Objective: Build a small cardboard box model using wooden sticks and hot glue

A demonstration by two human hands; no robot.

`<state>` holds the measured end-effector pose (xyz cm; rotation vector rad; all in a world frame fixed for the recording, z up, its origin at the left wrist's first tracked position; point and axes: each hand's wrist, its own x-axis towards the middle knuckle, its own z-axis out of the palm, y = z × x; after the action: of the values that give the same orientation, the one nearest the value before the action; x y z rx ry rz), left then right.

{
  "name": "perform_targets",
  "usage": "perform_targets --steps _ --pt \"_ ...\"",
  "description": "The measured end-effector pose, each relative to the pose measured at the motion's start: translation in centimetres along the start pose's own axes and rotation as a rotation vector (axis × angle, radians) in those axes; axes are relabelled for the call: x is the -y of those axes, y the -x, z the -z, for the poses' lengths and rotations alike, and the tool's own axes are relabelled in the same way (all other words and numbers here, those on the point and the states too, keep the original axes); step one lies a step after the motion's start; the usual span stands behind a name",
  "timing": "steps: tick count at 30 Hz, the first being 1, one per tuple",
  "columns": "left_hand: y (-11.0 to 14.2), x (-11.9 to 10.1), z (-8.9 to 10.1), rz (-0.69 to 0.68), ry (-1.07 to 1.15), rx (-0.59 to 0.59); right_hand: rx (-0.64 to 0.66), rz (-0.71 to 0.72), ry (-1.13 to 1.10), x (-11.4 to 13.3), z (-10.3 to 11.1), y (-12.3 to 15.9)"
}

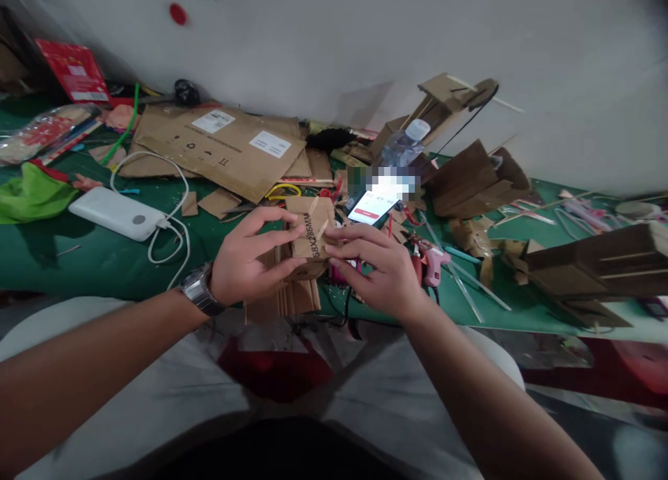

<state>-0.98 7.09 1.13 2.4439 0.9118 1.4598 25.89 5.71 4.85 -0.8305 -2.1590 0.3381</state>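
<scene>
The boxy brown cardboard piece, printed "58X285MM" in black, a pale sliver on top, is held at the green table's near edge by the left hand, fingers parted around it, and right hand, fingertips bunched

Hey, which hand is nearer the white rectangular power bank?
Left. Your left hand is right of the power bank, not touching it; your right hand is farther right.

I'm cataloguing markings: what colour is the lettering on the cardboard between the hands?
Black lettering on brown cardboard, best seen in the head view.
</scene>
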Motion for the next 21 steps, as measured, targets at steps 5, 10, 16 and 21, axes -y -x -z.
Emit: perform_targets --steps 5,10,16,21 --pt "0.3 -0.1 -0.3 0.033 0.006 0.003 -0.015 -0.023 -0.003 -0.1 -0.2 0.2" --pt "1.3 0.2 -0.8 0.215 0.144 0.009 -0.003 -0.018 -0.014 0.3 -0.3 0.1" --pt "2.7 0.9 -1.5 0.352 0.234 0.109 -0.192 -0.341 -0.234 0.1 -2.9 1.2" --pt "2.6 0.8 -1.6 0.261 0.119 0.157 -0.128 -0.562 -0.49 -0.5 -4.3 1.7"
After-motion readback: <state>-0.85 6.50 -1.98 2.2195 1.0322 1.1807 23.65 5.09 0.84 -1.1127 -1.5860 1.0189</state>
